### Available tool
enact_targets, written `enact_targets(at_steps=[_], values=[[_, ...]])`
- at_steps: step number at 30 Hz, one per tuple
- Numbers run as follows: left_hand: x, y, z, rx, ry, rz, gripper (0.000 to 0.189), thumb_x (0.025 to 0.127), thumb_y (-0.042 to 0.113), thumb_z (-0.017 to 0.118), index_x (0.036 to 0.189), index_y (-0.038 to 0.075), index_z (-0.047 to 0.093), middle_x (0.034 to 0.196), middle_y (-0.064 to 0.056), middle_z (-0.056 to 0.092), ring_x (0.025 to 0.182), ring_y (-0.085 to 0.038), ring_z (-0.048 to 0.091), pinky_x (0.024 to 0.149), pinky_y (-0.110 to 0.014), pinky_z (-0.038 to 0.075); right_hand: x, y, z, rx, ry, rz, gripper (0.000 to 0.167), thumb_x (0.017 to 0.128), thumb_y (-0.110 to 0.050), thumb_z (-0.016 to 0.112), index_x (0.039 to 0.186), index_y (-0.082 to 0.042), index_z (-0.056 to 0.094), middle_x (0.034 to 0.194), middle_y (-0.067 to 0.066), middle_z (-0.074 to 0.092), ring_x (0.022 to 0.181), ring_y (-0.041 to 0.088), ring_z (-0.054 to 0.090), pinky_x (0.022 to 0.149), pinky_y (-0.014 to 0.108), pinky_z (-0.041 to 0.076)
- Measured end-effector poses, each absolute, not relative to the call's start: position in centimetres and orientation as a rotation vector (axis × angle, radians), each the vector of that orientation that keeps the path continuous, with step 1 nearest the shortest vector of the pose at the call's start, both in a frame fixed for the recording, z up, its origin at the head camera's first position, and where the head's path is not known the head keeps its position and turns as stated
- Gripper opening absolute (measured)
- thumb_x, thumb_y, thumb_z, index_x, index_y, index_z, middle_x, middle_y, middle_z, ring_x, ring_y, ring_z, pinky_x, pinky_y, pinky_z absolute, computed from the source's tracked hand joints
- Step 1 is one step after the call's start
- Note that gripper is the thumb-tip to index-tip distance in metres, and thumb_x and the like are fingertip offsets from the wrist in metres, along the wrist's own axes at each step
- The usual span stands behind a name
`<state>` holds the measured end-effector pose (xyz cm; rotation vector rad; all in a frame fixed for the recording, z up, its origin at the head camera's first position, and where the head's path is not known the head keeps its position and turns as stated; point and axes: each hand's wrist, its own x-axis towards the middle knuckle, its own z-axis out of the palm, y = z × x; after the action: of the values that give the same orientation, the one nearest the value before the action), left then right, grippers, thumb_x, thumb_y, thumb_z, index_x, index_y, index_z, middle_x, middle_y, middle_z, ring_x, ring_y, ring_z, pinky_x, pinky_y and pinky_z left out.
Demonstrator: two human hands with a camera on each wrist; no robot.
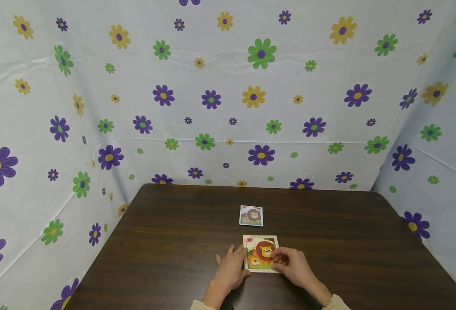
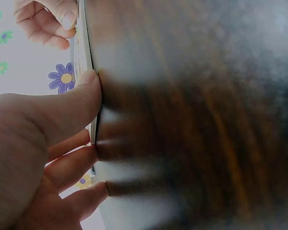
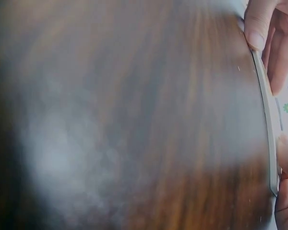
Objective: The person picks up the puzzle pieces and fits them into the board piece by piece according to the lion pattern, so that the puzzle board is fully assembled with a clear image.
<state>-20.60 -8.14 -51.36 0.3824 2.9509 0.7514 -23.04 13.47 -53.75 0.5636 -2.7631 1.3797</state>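
A square lion jigsaw puzzle [image 1: 262, 256] in a pale wooden frame lies on the dark table, near its front. Along its left side rests my left hand [image 1: 231, 268], fingers spread and fairly straight, thumb at the lower left corner. In the left wrist view the left thumb [image 2: 89, 88] touches the frame's edge [image 2: 85, 38]. My right hand [image 1: 295, 266] bends over the puzzle's right side, with fingertips and thumb close together at the lower right part. Those fingers cover that part, and I cannot tell whether a piece is between them.
Behind the puzzle lies a small picture card [image 1: 251, 215] with the same lion scene. The dark wood-grain table [image 1: 173, 232] has rounded far corners. A white curtain [image 1: 228, 77] printed with flowers hangs behind it and at both sides.
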Motion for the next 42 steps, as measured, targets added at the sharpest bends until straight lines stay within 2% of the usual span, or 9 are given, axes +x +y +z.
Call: enact_targets(at_steps=[5, 13, 26, 33, 42], values=[[-20.8, -8.1, -51.4, 0.375, 2.949, 0.728, 0.058, 0.077, 0.025, 0.079, 0.129, 0.008, 0.059, 0.135, -0.013, 0.055, 0.129, -0.04, 0.044, 0.089, -0.077, 0.028, -23.2, 13.6, -53.6, 0.598, -2.787, 1.338, 0.015, 0.076, -0.004, 0.079, 0.086, -0.009, 0.068, 0.077, -0.005, 0.064, 0.066, 0.0, 0.055, 0.057, 0.021, 0.049], [-20.7, -7.9, -51.5, 0.398, 2.942, 0.723, 0.058, 0.078, 0.026, 0.079, 0.129, 0.01, 0.059, 0.135, -0.011, 0.055, 0.129, -0.039, 0.044, 0.089, -0.077, 0.029, -23.6, 14.8, -53.3, 0.735, -2.831, 1.423, 0.016, 0.078, -0.001, 0.076, 0.092, -0.005, 0.068, 0.084, 0.0, 0.065, 0.07, 0.002, 0.057, 0.059, 0.022, 0.05], [-20.2, -8.3, -51.0, 0.334, 2.935, 0.726, 0.058, 0.077, 0.024, 0.08, 0.129, 0.008, 0.059, 0.136, -0.013, 0.054, 0.13, -0.041, 0.043, 0.09, -0.078, 0.027, -23.2, 13.7, -53.1, 0.778, -2.794, 1.383, 0.016, 0.079, 0.004, 0.073, 0.088, -0.006, 0.066, 0.079, -0.002, 0.062, 0.068, 0.002, 0.055, 0.059, 0.022, 0.05], [-20.5, -8.2, -50.9, 0.332, 2.92, 0.73, 0.058, 0.076, 0.024, 0.08, 0.128, 0.008, 0.06, 0.135, -0.014, 0.055, 0.129, -0.041, 0.043, 0.089, -0.078, 0.027, -23.4, 13.8, -52.9, 0.74, -2.821, 1.418, 0.015, 0.078, 0.0, 0.076, 0.089, -0.005, 0.066, 0.08, -0.001, 0.063, 0.067, 0.003, 0.054, 0.058, 0.022, 0.049], [-19.7, -8.4, -52.7, 0.356, 2.887, 0.756, 0.06, 0.076, 0.024, 0.081, 0.128, 0.006, 0.057, 0.134, -0.014, 0.055, 0.128, -0.042, 0.043, 0.087, -0.079, 0.027, -22.2, 13.8, -54.7, 0.649, -2.824, 1.504, 0.018, 0.076, 0.003, 0.073, 0.091, -0.006, 0.069, 0.08, -0.001, 0.067, 0.069, 0.002, 0.057, 0.059, 0.021, 0.05]])
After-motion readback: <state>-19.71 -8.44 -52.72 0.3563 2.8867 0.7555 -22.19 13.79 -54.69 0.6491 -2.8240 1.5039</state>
